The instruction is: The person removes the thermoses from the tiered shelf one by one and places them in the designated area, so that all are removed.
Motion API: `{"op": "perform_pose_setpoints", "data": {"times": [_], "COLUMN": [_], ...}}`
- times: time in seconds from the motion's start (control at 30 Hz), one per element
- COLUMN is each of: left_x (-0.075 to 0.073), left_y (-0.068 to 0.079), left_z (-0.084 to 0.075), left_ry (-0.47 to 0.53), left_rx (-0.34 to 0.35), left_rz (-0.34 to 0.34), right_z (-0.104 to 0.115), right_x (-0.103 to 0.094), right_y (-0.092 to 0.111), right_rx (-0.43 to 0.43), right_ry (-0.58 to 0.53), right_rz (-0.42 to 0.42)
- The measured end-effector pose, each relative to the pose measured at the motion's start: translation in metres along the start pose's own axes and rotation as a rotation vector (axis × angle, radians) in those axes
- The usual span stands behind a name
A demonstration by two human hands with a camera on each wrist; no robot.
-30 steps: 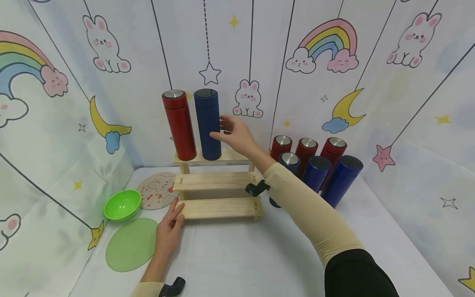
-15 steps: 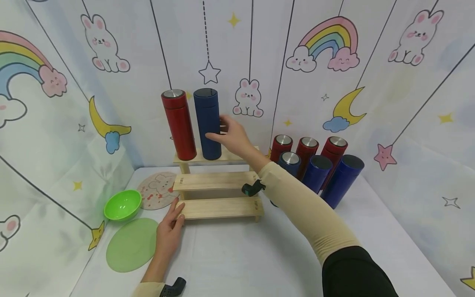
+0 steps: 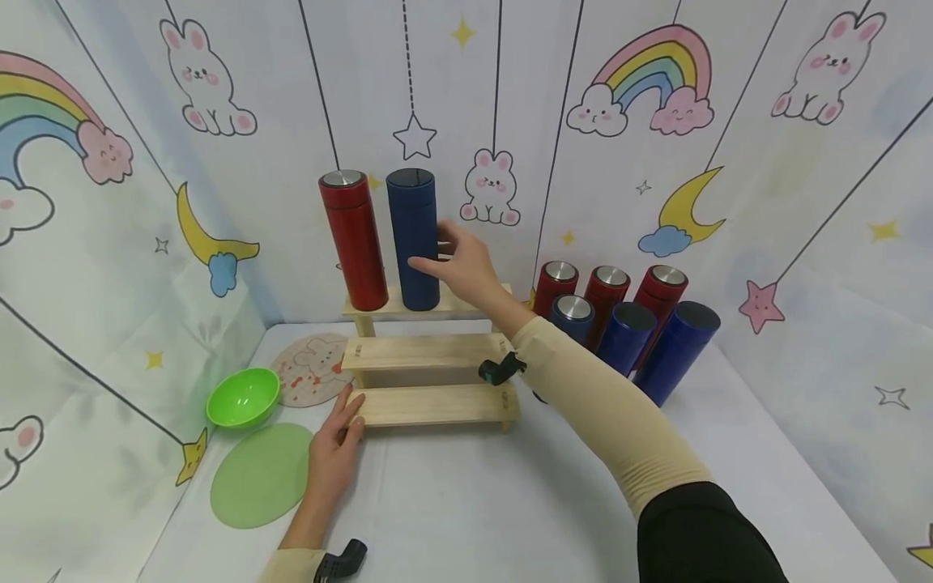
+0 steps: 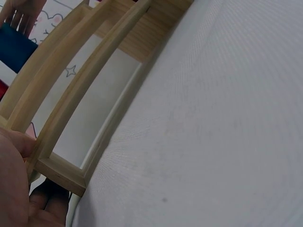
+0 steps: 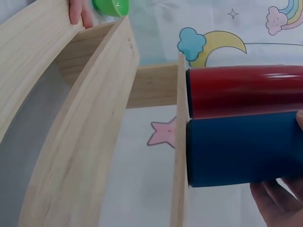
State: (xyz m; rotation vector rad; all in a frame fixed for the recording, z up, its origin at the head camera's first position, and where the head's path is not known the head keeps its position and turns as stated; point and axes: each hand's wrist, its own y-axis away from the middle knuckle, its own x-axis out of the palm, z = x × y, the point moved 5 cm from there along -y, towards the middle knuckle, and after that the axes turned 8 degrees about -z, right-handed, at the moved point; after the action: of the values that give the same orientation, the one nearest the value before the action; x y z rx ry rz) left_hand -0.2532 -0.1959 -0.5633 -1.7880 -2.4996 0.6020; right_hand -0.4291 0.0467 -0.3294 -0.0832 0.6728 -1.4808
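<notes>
A dark blue thermos bottle (image 3: 414, 235) stands upright on the top step of a three-tier wooden shelf (image 3: 430, 352), close beside a tall red thermos bottle (image 3: 355, 243). My right hand (image 3: 466, 265) holds the blue bottle from its right side, thumb across the front and fingers round toward the back. Its base is at the top board in the right wrist view, where the bottle (image 5: 246, 149) hides part of the fingers. With my left hand (image 3: 335, 449) I grip the left end of the lowest step; the left wrist view shows thumb and fingers around that wooden corner (image 4: 61, 175).
Several red and blue bottles (image 3: 628, 336) stand grouped on the white table right of the shelf. At the left lie a green bowl (image 3: 243, 398), a green oval mat (image 3: 261, 478) and a round rabbit-print mat (image 3: 309, 372). A patterned cloth backdrop (image 3: 619, 186) rises close behind.
My right thumb has slid slightly left across the front of the blue bottle. Both bottles on the top step and my left hand keep their places; the head view has shifted a little.
</notes>
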Motion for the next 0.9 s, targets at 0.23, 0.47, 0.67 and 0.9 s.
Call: {"op": "perform_pose_setpoints", "data": {"times": [0.23,0.47,0.67,0.9], "left_x": [0.003,0.003,0.002,0.001], "left_y": [0.000,0.000,-0.003,0.000], "left_z": [-0.002,-0.002,-0.003,0.000], "left_ry": [0.001,-0.012,0.008,0.003], "left_rx": [0.013,0.004,0.024,0.004], "left_rz": [0.000,-0.009,-0.007,-0.004], "right_z": [0.009,0.018,0.016,0.017], "right_x": [-0.016,-0.036,-0.051,-0.064], "right_y": [0.007,0.022,0.033,0.051], "right_rx": [-0.034,-0.047,-0.065,-0.090], "right_ry": [0.000,-0.003,-0.006,-0.029], "right_rz": [-0.027,-0.060,-0.074,-0.068]}}
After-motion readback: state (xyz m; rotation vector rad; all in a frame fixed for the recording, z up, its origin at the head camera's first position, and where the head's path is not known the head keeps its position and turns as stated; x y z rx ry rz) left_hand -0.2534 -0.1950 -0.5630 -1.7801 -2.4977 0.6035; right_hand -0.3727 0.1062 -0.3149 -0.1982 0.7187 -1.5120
